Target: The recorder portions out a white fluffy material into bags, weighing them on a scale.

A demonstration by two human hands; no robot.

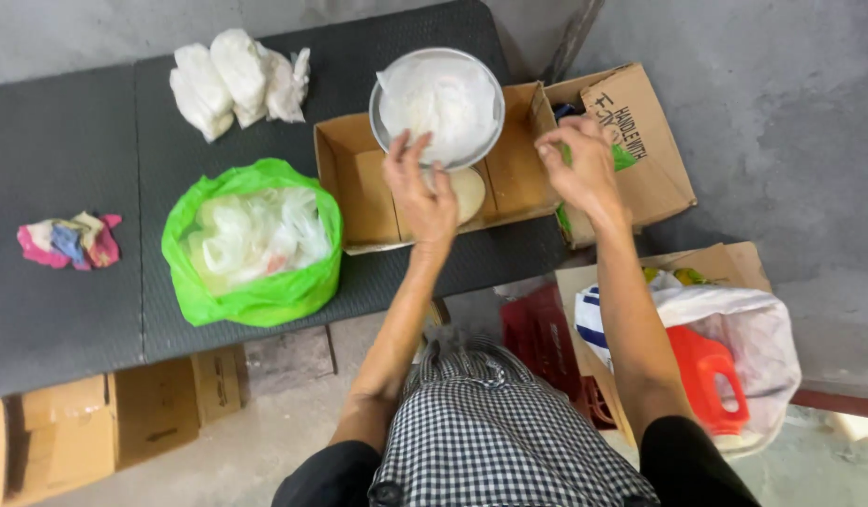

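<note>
At the near rim of a round metal bowl [438, 106], the left hand [421, 190] spreads its fingers [407, 150] loosely, released, the tips touching or just over the rim; whether they press on it I cannot tell. The bowl holds a white, thin, crumpled mass and sits over a shallow open cardboard box [424, 183] at the far right of the dark table [77, 300]. Under the hand, inside the box, lies a pale round disc [468, 192], partly hidden by the wrist. To the right, the right hand [581, 166] hangs over a second cardboard box [631, 141] with its flap raised; its fingers [558, 141] are curled and pinched together near the bowl's right edge, though what they grip, if anything, is too small to tell. Something green [623, 157] shows in that box behind the hand. Left of the boxes, a green plastic bag [255, 291] lies open on the table, filled with clear bags. Farther away rests a pile of white bags [237, 80]. At the far left edge lies a crumpled coloured cloth [70, 240]. Near the person, right of the table, a white sack [734, 329] holds a red plastic jug [706, 376].
</note>
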